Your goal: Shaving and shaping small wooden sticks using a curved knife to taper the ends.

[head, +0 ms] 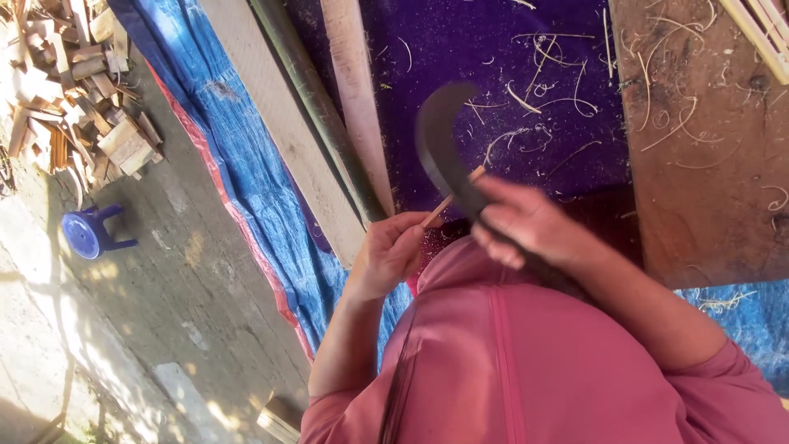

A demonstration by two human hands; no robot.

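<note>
My right hand [526, 222] grips the handle of a dark curved knife [440, 140], its blade arching up and to the left. My left hand [394, 251] holds a thin wooden stick [450, 197], which runs up to the right and meets the blade near its base. Both hands are close together above my pink shirt [509, 353]. Below them lies a purple cloth [493, 90] strewn with pale curled wood shavings.
Long wooden planks [279, 123] and a dark pole [316, 103] lie on a blue tarp [238, 156]. A brown board [707, 140] sits at right. A heap of cut wood pieces [74, 82] and a small blue plastic stool [90, 232] stand on the concrete at left.
</note>
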